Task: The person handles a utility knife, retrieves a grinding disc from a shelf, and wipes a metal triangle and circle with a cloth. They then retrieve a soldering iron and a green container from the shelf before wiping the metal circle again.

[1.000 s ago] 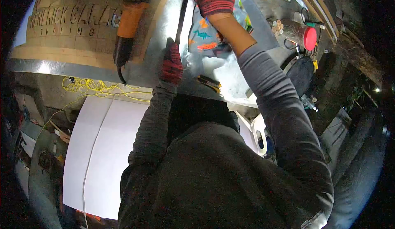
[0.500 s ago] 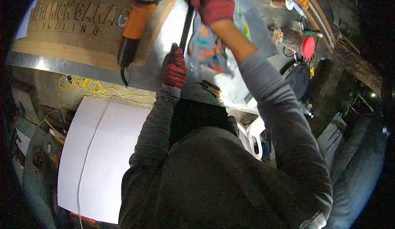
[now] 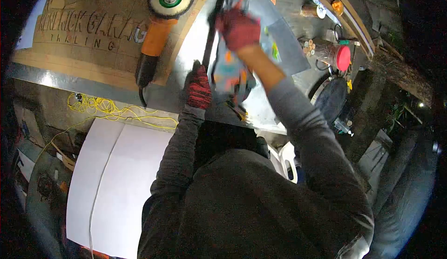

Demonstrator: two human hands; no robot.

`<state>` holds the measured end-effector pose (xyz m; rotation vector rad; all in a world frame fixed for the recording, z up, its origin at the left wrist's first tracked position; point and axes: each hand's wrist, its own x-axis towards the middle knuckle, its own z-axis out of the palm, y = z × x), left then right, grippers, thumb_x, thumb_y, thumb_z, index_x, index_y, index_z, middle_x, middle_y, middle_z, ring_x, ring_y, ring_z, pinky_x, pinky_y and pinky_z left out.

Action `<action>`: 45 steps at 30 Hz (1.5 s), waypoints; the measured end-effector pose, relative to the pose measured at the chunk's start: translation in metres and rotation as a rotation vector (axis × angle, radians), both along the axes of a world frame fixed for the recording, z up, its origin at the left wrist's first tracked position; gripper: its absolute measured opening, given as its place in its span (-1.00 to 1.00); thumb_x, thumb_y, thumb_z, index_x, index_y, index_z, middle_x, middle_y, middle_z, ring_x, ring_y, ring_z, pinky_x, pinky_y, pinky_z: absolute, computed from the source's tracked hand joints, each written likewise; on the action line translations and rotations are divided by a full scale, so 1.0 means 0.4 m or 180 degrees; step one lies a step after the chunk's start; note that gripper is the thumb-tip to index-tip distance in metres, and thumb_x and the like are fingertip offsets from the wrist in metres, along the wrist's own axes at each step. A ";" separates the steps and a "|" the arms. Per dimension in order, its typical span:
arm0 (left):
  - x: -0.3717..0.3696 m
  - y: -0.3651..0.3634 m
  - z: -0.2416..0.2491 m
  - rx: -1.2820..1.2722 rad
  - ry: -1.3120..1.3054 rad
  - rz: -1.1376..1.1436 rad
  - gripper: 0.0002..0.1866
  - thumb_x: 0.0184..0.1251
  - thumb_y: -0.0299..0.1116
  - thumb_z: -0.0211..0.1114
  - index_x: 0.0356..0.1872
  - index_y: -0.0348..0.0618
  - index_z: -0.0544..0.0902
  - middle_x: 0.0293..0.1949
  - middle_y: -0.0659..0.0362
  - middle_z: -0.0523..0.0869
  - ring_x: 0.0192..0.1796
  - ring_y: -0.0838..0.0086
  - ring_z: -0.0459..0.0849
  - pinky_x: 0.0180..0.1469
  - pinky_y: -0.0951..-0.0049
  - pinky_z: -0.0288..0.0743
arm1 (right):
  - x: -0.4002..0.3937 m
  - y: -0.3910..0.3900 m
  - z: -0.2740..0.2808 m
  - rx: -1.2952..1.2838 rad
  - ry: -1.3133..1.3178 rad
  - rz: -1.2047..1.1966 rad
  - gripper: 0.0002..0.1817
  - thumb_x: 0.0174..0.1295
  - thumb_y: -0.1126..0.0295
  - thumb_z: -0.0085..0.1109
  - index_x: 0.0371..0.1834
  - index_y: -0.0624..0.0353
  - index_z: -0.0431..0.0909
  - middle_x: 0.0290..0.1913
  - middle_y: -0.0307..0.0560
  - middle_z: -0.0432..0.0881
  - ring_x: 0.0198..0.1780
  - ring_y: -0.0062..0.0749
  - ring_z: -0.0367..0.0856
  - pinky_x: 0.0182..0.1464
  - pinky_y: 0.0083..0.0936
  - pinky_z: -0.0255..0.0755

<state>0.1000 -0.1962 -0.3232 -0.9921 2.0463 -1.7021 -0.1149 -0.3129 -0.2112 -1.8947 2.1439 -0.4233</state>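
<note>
My left hand (image 3: 199,87), in a red and black glove, is closed on the near end of a long dark bar (image 3: 213,33) on the metal table. My right hand (image 3: 238,28), in a similar glove and blurred by motion, is closed beside the bar's upper part, over a colourful cloth (image 3: 229,68). What its fingers hold is too smeared to make out. Left of the bar lies an orange angle grinder (image 3: 156,37) with a round disc. A small dark tool with a yellow end (image 3: 241,114) rests near the table edge.
Brown template sheet with cut letters (image 3: 84,54) at left; yellow cord (image 3: 100,107) and white panel (image 3: 123,175) below the table. At right, a red-lidded jar (image 3: 342,58), a wooden rail (image 3: 361,21) and a black round object (image 3: 331,99).
My right hand has come slightly nearer to me along the bar, and the cloth has shifted with it. My left hand stays closed on the bar. The view has shifted slightly.
</note>
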 end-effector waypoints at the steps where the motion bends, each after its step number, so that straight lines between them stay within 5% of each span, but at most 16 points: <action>1: 0.000 -0.011 -0.004 -0.1129 -0.1184 -0.0085 -0.58 0.54 -0.35 -0.04 0.35 -0.23 0.35 0.11 0.07 0.63 0.10 0.45 0.59 0.12 0.45 0.49 | -0.028 -0.071 0.004 0.0109 0.0122 -0.0215 -0.79 0.21 0.09 0.13 -0.36 -0.08 0.63 -0.35 -0.01 0.66 -0.26 0.00 0.66 -0.26 -0.08 0.48; 4: -0.013 -0.021 -0.021 -0.1548 -0.0674 -0.0064 -0.58 0.57 -0.19 -0.04 0.28 -0.18 0.45 0.01 0.20 0.64 -0.02 0.60 0.61 -0.03 0.51 0.53 | -0.050 -0.144 0.005 0.0303 0.0502 -0.0262 -0.82 0.22 0.17 0.07 -0.39 -0.07 0.63 -0.32 0.01 0.66 -0.32 0.06 0.63 -0.30 -0.08 0.49; 6: -0.041 -0.040 -0.036 -0.2073 0.0133 0.0084 -0.56 0.55 -0.12 -0.02 0.26 -0.17 0.47 -0.04 0.22 0.64 -0.09 0.59 0.61 -0.12 0.46 0.54 | -0.009 -0.026 -0.034 0.0108 -0.0112 -0.0290 -0.79 0.24 0.19 0.02 -0.36 -0.07 0.65 -0.29 0.01 0.66 -0.34 0.01 0.65 -0.31 -0.08 0.50; 8: -0.061 -0.052 -0.031 -0.2513 0.0859 0.0237 -0.55 0.54 -0.08 0.01 0.24 -0.17 0.48 -0.07 0.21 0.63 -0.13 0.54 0.61 -0.17 0.40 0.54 | 0.087 0.098 0.054 0.1059 -0.0098 0.0104 -0.76 0.27 0.18 0.00 -0.30 -0.04 0.66 -0.29 0.02 0.67 -0.33 -0.04 0.69 -0.29 -0.10 0.53; 12: -0.048 -0.002 -0.019 -0.1955 -0.0489 0.0481 -0.53 0.49 -0.25 0.07 0.32 -0.27 0.35 0.06 0.07 0.61 -0.09 0.31 0.64 -0.19 0.34 0.54 | 0.140 0.169 0.030 0.1941 0.0403 0.0395 -0.73 0.27 0.12 0.02 -0.26 0.01 0.66 -0.29 0.03 0.67 -0.29 -0.06 0.70 -0.21 -0.09 0.54; 13: -0.017 0.035 -0.099 -0.1416 -0.0059 0.0216 -0.53 0.49 -0.21 0.09 0.31 -0.23 0.38 -0.01 0.12 0.59 -0.17 0.38 0.59 -0.21 0.40 0.50 | 0.133 0.157 0.019 0.2013 0.0615 0.0349 -0.71 0.27 0.10 0.03 -0.27 0.01 0.65 -0.29 0.03 0.67 -0.28 -0.05 0.70 -0.17 -0.05 0.53; 18: -0.009 0.069 -0.165 -0.0336 0.0782 -0.0242 -0.58 0.47 -0.07 0.12 0.15 -0.16 0.51 -0.26 0.22 0.57 -0.35 0.55 0.49 -0.28 0.55 0.40 | -0.062 -0.141 -0.012 0.0237 0.0321 -0.0292 -0.81 0.18 0.09 0.10 -0.31 -0.14 0.64 -0.24 -0.07 0.69 -0.21 -0.01 0.68 -0.23 -0.04 0.49; 20: -0.028 0.043 -0.099 -0.0357 0.0770 -0.0191 -0.59 0.46 0.00 0.13 0.01 -0.15 0.59 -0.37 0.23 0.57 -0.38 0.56 0.48 -0.31 0.57 0.37 | -0.095 -0.255 0.004 0.0261 0.0339 -0.0556 -0.77 0.15 0.11 0.06 -0.41 -0.08 0.66 -0.27 0.00 0.69 -0.24 -0.04 0.70 -0.27 -0.05 0.52; 23: -0.020 0.039 -0.070 -0.0373 0.0730 -0.0149 -0.56 0.44 0.06 0.13 -0.13 -0.15 0.67 -0.48 0.24 0.56 -0.40 0.58 0.47 -0.35 0.59 0.33 | -0.098 -0.270 0.004 -0.0038 0.0364 -0.0725 -0.62 0.18 0.04 0.17 -0.25 0.15 0.70 -0.22 0.18 0.70 -0.21 0.01 0.69 -0.19 -0.07 0.55; 27: -0.024 0.040 -0.084 -0.0621 0.0706 -0.0132 -0.60 0.45 -0.01 0.13 -0.03 -0.16 0.61 -0.38 0.19 0.57 -0.33 0.52 0.49 -0.28 0.53 0.37 | -0.010 -0.068 -0.014 0.0602 -0.0047 -0.0686 -0.78 0.14 0.14 0.04 -0.35 -0.06 0.64 -0.24 0.06 0.65 -0.25 0.05 0.68 -0.26 0.01 0.51; 32: -0.029 0.041 -0.091 -0.0780 0.0723 -0.0104 -0.62 0.46 -0.11 0.13 0.10 -0.17 0.54 -0.26 0.13 0.58 -0.23 0.45 0.53 -0.20 0.46 0.41 | 0.131 0.225 0.043 0.1699 -0.0545 0.0790 -0.78 0.18 0.31 0.05 -0.33 0.21 0.62 -0.34 0.25 0.62 -0.30 0.07 0.69 -0.27 -0.08 0.58; 34: -0.034 0.040 -0.089 -0.0855 0.0721 -0.0071 -0.61 0.46 -0.14 0.13 0.15 -0.17 0.51 -0.21 0.11 0.58 -0.19 0.42 0.54 -0.17 0.43 0.43 | 0.151 0.246 0.031 0.1403 0.0797 0.0728 -0.76 0.16 0.18 0.11 -0.43 0.08 0.65 -0.38 0.03 0.67 -0.31 -0.02 0.69 -0.25 -0.05 0.54; 37: -0.044 0.043 -0.087 -0.1002 0.0723 0.0020 -0.59 0.47 -0.20 0.14 0.23 -0.18 0.47 -0.14 0.08 0.59 -0.14 0.38 0.56 -0.12 0.38 0.46 | 0.077 0.135 -0.010 0.1871 0.0472 0.0531 -0.71 0.20 0.12 0.07 -0.25 0.06 0.66 -0.28 0.03 0.69 -0.29 0.01 0.69 -0.15 0.02 0.52; 40: -0.035 0.072 -0.139 -0.0889 0.0798 0.0107 -0.55 0.47 -0.26 0.14 0.30 -0.18 0.42 -0.07 0.04 0.59 -0.08 0.34 0.59 -0.07 0.33 0.49 | -0.036 -0.040 -0.029 0.0403 -0.0011 0.0017 -0.84 0.14 0.15 0.15 -0.28 -0.14 0.63 -0.21 -0.08 0.65 -0.16 -0.11 0.65 -0.14 -0.19 0.50; 43: 0.016 0.110 -0.233 -0.0021 0.1220 -0.0322 -0.47 0.49 -0.31 0.10 0.41 -0.22 0.27 0.07 -0.01 0.58 -0.06 0.33 0.61 -0.05 0.35 0.51 | -0.112 -0.217 -0.027 0.0456 0.0159 -0.0271 -0.77 0.21 0.05 0.09 -0.30 -0.12 0.62 -0.19 -0.04 0.67 -0.21 -0.03 0.67 -0.22 -0.09 0.52; 45: -0.001 0.076 -0.189 -0.1200 0.0827 0.0032 -0.49 0.47 -0.29 0.14 0.36 -0.29 0.34 0.01 0.05 0.63 -0.19 0.41 0.64 -0.13 0.37 0.55 | -0.106 -0.276 0.036 0.0524 0.0157 -0.0516 -0.71 0.18 0.05 0.14 -0.27 -0.01 0.66 -0.25 0.07 0.68 -0.23 0.01 0.67 -0.23 -0.08 0.53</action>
